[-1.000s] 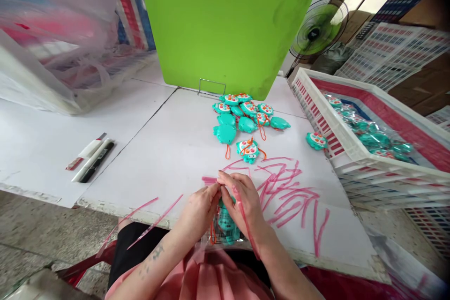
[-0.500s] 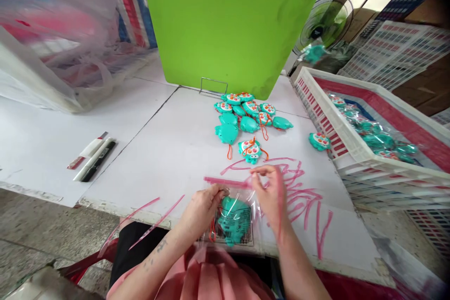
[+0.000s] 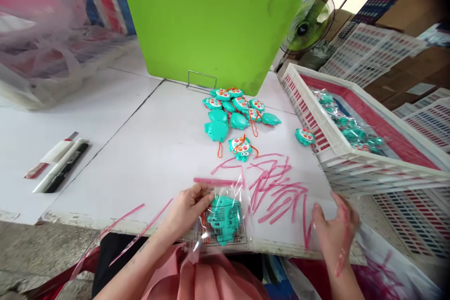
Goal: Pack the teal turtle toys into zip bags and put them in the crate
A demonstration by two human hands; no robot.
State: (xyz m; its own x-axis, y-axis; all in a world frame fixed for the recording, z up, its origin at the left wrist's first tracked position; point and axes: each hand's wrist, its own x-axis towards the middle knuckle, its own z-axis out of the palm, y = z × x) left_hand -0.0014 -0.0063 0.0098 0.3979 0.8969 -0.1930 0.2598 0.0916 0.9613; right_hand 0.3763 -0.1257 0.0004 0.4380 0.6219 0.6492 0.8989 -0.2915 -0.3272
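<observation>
A clear plastic bag (image 3: 242, 232) with a teal turtle-shaped toy (image 3: 225, 218) inside lies at the table's front edge, its orange cord on the left. My left hand (image 3: 191, 206) pinches the bag's upper left edge between thumb and fingers. Off to the right, my right hand (image 3: 335, 227) is over the table's corner with thumb and fingers apart. A thin pink strip (image 3: 342, 255) clings along that hand and wrist. Several more pink strips (image 3: 277, 187) lie scattered on the white tabletop between the bag and my right hand.
A pile of loose turtle toys (image 3: 239, 108) lies before a green board (image 3: 218, 18). One toy (image 3: 304, 136) sits beside a white crate (image 3: 326, 150) containing bagged toys. A marker (image 3: 68, 166) and a cutter (image 3: 52, 154) lie left. A fan (image 3: 302, 28) stands behind.
My right hand has moved from beside the bag to the far right, its fingers now apart. A blurred bagged toy in the air above the crate is gone from there. The view has shifted.
</observation>
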